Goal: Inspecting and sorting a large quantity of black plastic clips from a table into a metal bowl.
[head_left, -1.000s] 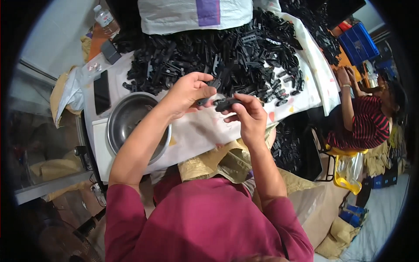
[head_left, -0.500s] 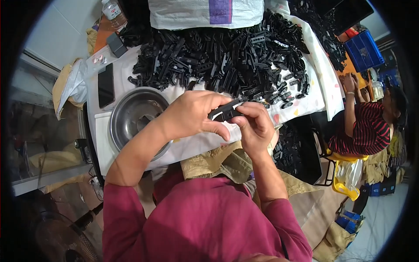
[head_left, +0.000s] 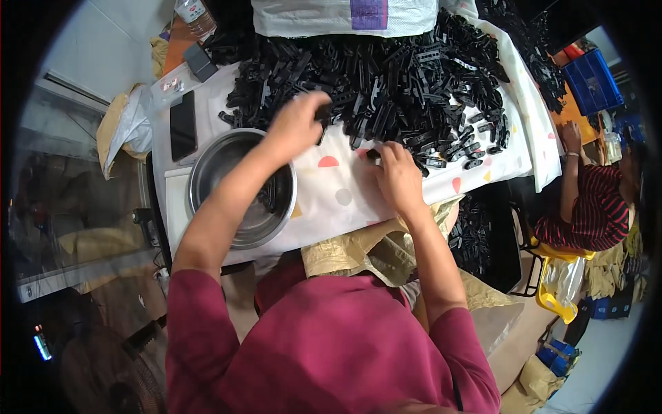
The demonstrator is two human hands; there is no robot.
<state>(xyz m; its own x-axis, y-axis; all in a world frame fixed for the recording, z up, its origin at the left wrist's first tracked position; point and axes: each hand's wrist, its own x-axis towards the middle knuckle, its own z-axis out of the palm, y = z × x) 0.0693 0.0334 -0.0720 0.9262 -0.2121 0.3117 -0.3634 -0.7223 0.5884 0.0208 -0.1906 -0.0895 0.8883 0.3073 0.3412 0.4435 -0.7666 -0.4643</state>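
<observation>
At the near edge of a big heap of black plastic parts [head_left: 386, 83], my left hand [head_left: 293, 131] is slightly blurred. Its thumb and fingers close around a dark elongated plastic part [head_left: 323, 114]. Farther right, my right hand [head_left: 401, 178] rests low over the cloth, fingers bent and closed on a small black plastic part [head_left: 373, 156], mostly hidden by the fingers. Beneath my left forearm stands a round metal bowl [head_left: 292, 183]. A few black parts [head_left: 269, 196] lie inside it.
A white woven sack [head_left: 310, 19] stands behind the heap. Left of it are a phone [head_left: 183, 126], a dark grey block [head_left: 200, 63] and a plastic bottle [head_left: 196, 18]. A person in a striped shirt [head_left: 589, 207] sits at right, near a blue crate [head_left: 593, 81].
My hands have separated from the black part they held together. The left moved up to the heap; the right lowered toward the cloth. The view shifted slightly, and more black parts show in the bowl.
</observation>
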